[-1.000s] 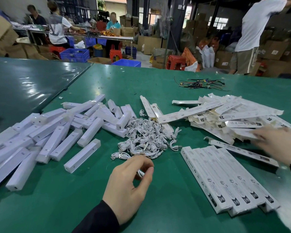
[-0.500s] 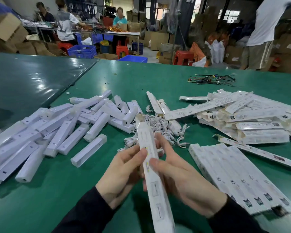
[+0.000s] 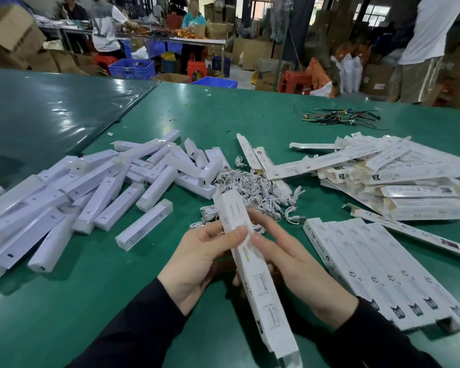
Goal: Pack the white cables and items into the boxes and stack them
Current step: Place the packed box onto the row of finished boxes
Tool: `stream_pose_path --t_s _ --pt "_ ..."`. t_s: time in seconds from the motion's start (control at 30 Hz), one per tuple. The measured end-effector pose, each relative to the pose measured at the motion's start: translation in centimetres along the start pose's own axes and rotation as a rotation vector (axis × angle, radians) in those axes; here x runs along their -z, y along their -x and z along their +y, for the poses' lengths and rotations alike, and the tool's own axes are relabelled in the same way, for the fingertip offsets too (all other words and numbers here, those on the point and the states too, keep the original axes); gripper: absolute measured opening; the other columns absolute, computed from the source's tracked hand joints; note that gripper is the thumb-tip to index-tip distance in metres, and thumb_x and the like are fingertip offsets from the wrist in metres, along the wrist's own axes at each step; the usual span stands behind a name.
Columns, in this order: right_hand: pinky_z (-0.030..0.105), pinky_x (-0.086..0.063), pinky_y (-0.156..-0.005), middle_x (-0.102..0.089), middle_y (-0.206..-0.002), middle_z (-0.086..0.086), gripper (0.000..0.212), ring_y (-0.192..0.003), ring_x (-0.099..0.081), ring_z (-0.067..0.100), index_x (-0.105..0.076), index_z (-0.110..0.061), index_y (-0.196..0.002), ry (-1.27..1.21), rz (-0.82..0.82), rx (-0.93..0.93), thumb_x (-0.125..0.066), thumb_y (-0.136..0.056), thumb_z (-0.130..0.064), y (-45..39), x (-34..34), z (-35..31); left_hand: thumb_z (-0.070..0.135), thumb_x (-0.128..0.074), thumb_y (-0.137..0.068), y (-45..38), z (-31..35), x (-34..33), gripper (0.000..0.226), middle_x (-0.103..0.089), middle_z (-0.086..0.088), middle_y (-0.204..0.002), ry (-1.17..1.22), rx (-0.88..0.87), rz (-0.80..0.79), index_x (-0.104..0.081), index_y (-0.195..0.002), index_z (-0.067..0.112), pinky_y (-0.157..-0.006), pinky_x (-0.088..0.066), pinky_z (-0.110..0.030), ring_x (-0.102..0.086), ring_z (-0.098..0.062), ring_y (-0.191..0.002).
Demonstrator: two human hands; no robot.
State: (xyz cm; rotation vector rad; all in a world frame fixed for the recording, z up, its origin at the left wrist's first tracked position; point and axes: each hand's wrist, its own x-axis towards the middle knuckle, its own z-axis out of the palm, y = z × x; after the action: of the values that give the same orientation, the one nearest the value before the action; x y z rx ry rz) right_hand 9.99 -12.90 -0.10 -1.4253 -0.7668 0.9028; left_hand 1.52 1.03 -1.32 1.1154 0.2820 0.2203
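Two hands hold one long white box (image 3: 252,264) between them above the green table (image 3: 96,296), its far end raised and pointing away, its near end running down toward the bottom edge of the view. The left hand (image 3: 197,258) curls round the box from the left, its thumb laid across the printed top face; the right hand (image 3: 295,264) wraps it from the right, forefinger stretched along the side and the other fingers tucked beneath. Both sleeves are dark. Just beyond the box's far end lies the heap of white cables (image 3: 252,192), coiled and tangled on the table. To the left of that heap sprawls a loose pile of white bar-shaped items (image 3: 91,192), some crossing one another, one lying apart nearest the hands. To the right, close beside the right wrist, a row of packed boxes (image 3: 377,269) lies side by side, edges touching. Behind them a jumbled pile of flat unfilled boxes (image 3: 383,176) spreads to the right edge. Farther back on the table sits a small bundle of dark wires (image 3: 340,118). Beyond the table, people work among cardboard cartons, blue crates and red stools
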Motion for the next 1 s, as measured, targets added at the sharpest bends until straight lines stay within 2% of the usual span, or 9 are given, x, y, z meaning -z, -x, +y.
stream_pose_path --t_s 0.1,0.23,0.37,0.43,0.57,0.7,0.83,0.93,1.0 --pt "0.018 -0.040 -0.049 -0.066 -0.069 -0.004 0.051 -0.055 -0.053 0.009 -0.054 -0.039 -0.128 -0.002 0.078 -0.012 -0.061 -0.078 -0.044 -0.4 0.6 0.4 0.022 -0.076 -0.067 -0.1 0.0 0.0 0.035 -0.074 -0.021 -0.091 -0.040 -0.028 0.052 -0.076 -0.100 0.011 -0.060 -0.056 -0.026 -0.073 -0.027 -0.073" --pt "0.020 -0.045 -0.050 -0.067 -0.079 0.000 0.058 -0.063 -0.059 0.009 -0.048 -0.046 -0.131 0.048 0.180 0.022 -0.068 -0.077 -0.042 -0.5 0.7 0.8 0.023 -0.077 -0.066 0.0 0.2 -0.1 0.046 -0.075 -0.019 -0.091 -0.104 -0.054 0.080 -0.069 -0.111 0.012 -0.064 -0.055 -0.023 -0.074 -0.028 -0.077" --pt "0.026 -0.050 -0.060 -0.062 -0.100 0.003 0.058 -0.077 -0.062 0.009 -0.050 -0.050 -0.129 0.144 0.229 0.122 -0.065 -0.091 -0.010 -0.5 1.4 0.8 0.022 -0.083 -0.067 0.2 0.0 -0.2 0.059 -0.075 -0.017 -0.090 -0.201 -0.096 0.056 -0.059 -0.121 0.026 -0.063 -0.054 -0.024 -0.074 -0.027 -0.076" --pt "0.025 -0.051 -0.059 -0.064 -0.092 0.000 0.048 -0.077 -0.062 0.008 -0.058 -0.040 -0.126 0.140 0.192 0.143 -0.061 -0.093 -0.006 -0.4 1.5 0.7 0.019 -0.087 -0.068 0.2 -0.3 -0.4 0.060 -0.075 -0.017 -0.091 -0.210 -0.105 0.013 -0.059 -0.120 0.031 -0.064 -0.055 -0.027 -0.073 -0.026 -0.076" --pt "0.021 -0.049 -0.053 -0.065 -0.078 -0.001 0.030 -0.071 -0.060 0.008 -0.068 -0.033 -0.110 0.088 0.213 0.134 -0.061 -0.092 -0.010 -0.5 1.6 0.8 0.020 -0.080 -0.070 0.4 -0.3 -0.9 0.045 -0.075 -0.016 -0.088 -0.219 -0.129 -0.024 -0.066 -0.109 0.037 -0.061 -0.055 -0.028 -0.072 -0.022 -0.071" --pt "0.019 -0.048 -0.049 -0.070 -0.078 -0.004 0.016 -0.062 -0.061 0.006 -0.070 -0.025 -0.102 0.009 0.216 0.127 -0.062 -0.091 -0.017 -0.5 1.9 0.7 0.029 -0.073 -0.078 0.8 0.0 -1.0 0.035 -0.074 -0.019 -0.086 -0.192 -0.095 -0.056 -0.069 -0.113 0.033 -0.044 -0.047 -0.022 -0.068 -0.021 -0.065" --pt "0.021 -0.046 -0.051 -0.068 -0.085 0.012 0.013 -0.066 -0.059 0.008 -0.071 -0.028 -0.096 0.072 0.225 0.165 -0.069 -0.085 -0.036 -0.5 1.8 0.6 0.029 -0.069 -0.078 0.8 -0.1 -0.9 0.036 -0.072 -0.010 -0.075 -0.194 -0.116 -0.082 -0.070 -0.114 0.029 -0.039 -0.045 -0.021 -0.064 -0.015 -0.055" --pt "0.023 -0.045 -0.051 -0.066 -0.082 0.010 0.014 -0.067 -0.058 0.011 -0.071 -0.025 -0.093 0.104 0.224 0.193 -0.065 -0.082 -0.031 -0.4 1.6 0.5 0.031 -0.074 -0.071 0.7 -0.3 -0.9 0.036 -0.071 -0.017 -0.074 -0.223 -0.123 -0.045 -0.071 -0.107 0.030 -0.037 -0.045 -0.022 -0.062 -0.017 -0.052" --pt "0.023 -0.046 -0.054 -0.067 -0.084 0.007 0.013 -0.070 -0.058 0.011 -0.072 -0.020 -0.096 0.099 0.216 0.207 -0.065 -0.085 -0.023 -0.3 1.5 0.5 0.032 -0.080 -0.067 0.5 -0.6 -0.9 0.039 -0.068 -0.024 -0.077 -0.245 -0.152 -0.005 -0.073 -0.106 0.033 -0.046 -0.049 -0.025 -0.064 -0.022 -0.060"
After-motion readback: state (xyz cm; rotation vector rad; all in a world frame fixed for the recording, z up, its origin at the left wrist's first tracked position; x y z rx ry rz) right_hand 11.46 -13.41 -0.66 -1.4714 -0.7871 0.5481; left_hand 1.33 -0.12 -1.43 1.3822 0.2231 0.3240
